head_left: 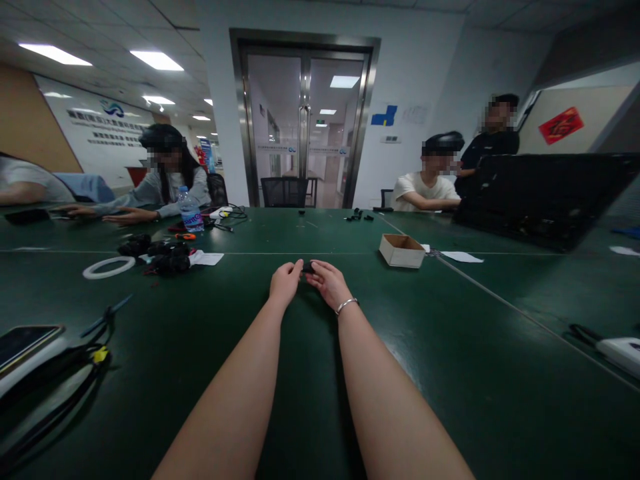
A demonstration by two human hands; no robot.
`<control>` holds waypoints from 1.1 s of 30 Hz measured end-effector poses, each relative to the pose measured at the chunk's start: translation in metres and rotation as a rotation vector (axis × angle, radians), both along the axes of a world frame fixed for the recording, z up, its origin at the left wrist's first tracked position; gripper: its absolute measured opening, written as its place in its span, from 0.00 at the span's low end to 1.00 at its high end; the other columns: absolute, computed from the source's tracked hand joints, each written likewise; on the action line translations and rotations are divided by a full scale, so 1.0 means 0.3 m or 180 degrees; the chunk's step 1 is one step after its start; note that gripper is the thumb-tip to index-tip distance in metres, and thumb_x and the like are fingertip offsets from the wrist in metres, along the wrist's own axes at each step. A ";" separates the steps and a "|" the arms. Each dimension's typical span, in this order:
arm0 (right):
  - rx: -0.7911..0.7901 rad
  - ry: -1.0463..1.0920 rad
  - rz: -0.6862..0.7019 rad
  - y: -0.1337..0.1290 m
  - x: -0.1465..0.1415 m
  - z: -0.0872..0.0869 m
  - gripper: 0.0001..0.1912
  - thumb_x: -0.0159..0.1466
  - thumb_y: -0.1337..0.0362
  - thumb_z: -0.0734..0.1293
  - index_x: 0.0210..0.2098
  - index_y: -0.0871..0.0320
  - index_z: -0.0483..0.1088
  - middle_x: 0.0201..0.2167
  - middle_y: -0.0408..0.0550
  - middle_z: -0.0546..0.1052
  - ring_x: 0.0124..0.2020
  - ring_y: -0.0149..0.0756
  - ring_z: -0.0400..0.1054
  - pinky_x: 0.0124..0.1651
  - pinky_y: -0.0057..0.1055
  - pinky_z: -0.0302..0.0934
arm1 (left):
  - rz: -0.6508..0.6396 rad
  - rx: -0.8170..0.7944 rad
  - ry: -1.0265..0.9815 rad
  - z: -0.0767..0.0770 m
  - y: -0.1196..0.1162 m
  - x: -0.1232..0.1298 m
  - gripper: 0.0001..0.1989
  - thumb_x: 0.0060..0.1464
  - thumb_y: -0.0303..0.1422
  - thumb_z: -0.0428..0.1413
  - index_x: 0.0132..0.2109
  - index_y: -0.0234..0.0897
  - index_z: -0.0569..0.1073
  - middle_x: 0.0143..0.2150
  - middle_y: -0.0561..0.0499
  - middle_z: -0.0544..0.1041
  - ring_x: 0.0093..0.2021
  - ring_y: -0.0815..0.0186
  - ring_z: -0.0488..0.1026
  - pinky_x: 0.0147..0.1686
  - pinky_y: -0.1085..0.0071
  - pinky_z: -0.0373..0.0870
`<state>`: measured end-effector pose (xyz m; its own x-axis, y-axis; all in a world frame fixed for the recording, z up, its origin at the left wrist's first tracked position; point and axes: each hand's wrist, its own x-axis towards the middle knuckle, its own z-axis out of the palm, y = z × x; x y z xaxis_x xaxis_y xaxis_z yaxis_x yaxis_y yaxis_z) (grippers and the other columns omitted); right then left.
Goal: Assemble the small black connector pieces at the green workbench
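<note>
Both arms reach forward over the dark green table (310,360). Between my fingertips is a small black object (307,267), too small to identify. My left hand (287,281) is closed at its left side, thumb and fingers pressed together. My right hand (329,283), with a silver bracelet at the wrist, pinches the object from the right. The hands nearly meet, and the fingers cover part of the object.
An open cardboard box (402,251) sits right of my hands. To the left lie a tape roll (109,268), black items (170,256), a bottle (191,210), cables and a phone (25,343). A large black case (540,197) stands right. Other people surround the table.
</note>
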<state>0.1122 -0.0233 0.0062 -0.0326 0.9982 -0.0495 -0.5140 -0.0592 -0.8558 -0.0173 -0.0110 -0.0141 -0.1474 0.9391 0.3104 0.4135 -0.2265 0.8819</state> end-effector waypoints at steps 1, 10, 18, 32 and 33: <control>-0.0030 -0.0008 -0.0059 0.000 -0.001 0.002 0.05 0.58 0.72 0.70 0.33 0.61 0.71 0.24 0.45 0.76 0.22 0.29 0.71 0.26 0.22 0.68 | -0.0070 0.0055 -0.0049 -0.006 0.006 0.001 0.22 0.54 0.51 0.48 0.26 0.37 0.69 0.24 0.52 0.71 0.26 0.66 0.67 0.29 0.72 0.60; -0.0016 -0.0232 -0.0084 0.013 0.000 -0.009 0.09 0.62 0.63 0.68 0.29 0.62 0.68 0.16 0.44 0.71 0.15 0.26 0.63 0.17 0.18 0.57 | -0.0343 0.0198 -0.0623 0.017 -0.011 0.022 0.12 0.49 0.41 0.55 0.33 0.35 0.72 0.29 0.51 0.73 0.30 0.67 0.68 0.29 0.74 0.63; 0.0060 -0.0286 0.0019 0.010 0.000 -0.009 0.13 0.59 0.58 0.72 0.30 0.62 0.70 0.16 0.43 0.70 0.15 0.26 0.63 0.17 0.18 0.57 | -0.0193 -0.0042 -0.0977 0.041 -0.030 0.031 0.12 0.53 0.39 0.52 0.38 0.34 0.71 0.29 0.50 0.71 0.27 0.69 0.68 0.23 0.77 0.62; 0.0090 -0.0257 0.0028 0.008 -0.001 -0.009 0.12 0.58 0.59 0.72 0.30 0.62 0.70 0.16 0.44 0.70 0.15 0.25 0.62 0.17 0.18 0.55 | -0.0317 -0.0202 -0.1101 0.040 -0.025 0.033 0.12 0.53 0.37 0.50 0.41 0.35 0.70 0.24 0.55 0.67 0.21 0.72 0.63 0.20 0.77 0.59; 0.0095 -0.0261 0.0035 0.009 0.000 -0.010 0.12 0.58 0.59 0.72 0.30 0.62 0.70 0.17 0.44 0.70 0.15 0.25 0.62 0.17 0.18 0.56 | -0.0335 -0.0184 -0.1090 0.040 -0.024 0.033 0.12 0.54 0.38 0.49 0.40 0.35 0.70 0.23 0.55 0.66 0.21 0.72 0.62 0.20 0.77 0.58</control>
<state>0.1121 -0.0206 0.0032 -0.0407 0.9989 -0.0226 -0.4415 -0.0383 -0.8964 -0.0075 -0.0184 -0.0023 -0.1351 0.9692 0.2058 0.0689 -0.1980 0.9778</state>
